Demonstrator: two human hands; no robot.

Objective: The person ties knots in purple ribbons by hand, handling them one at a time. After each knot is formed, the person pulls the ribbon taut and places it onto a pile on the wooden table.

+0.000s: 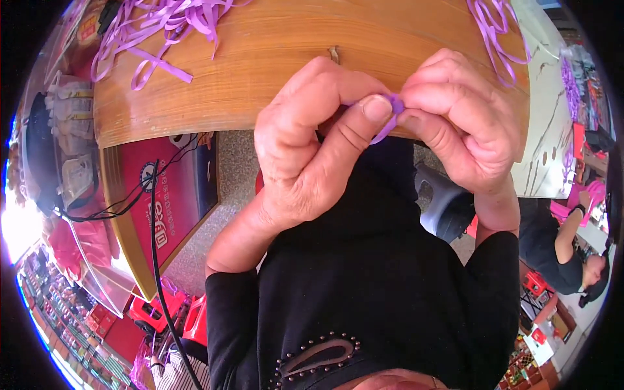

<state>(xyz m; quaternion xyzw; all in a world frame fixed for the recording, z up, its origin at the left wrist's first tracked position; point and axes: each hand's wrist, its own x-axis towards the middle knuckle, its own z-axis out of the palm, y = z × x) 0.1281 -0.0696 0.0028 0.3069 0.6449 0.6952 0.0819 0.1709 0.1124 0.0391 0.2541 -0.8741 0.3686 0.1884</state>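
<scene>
Purple ribbon [396,103] pinched between fingers of our left hand [309,140] and right hand [467,120], above near edge of table [214,91]; we do best with both grips close together, tension even, hanging tail untwisted, clear of thumbs

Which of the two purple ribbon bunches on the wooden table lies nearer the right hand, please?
The right bunch, near the right edge of the wooden table, beyond the right hand; the left bunch lies toward the opposite edge.
</scene>
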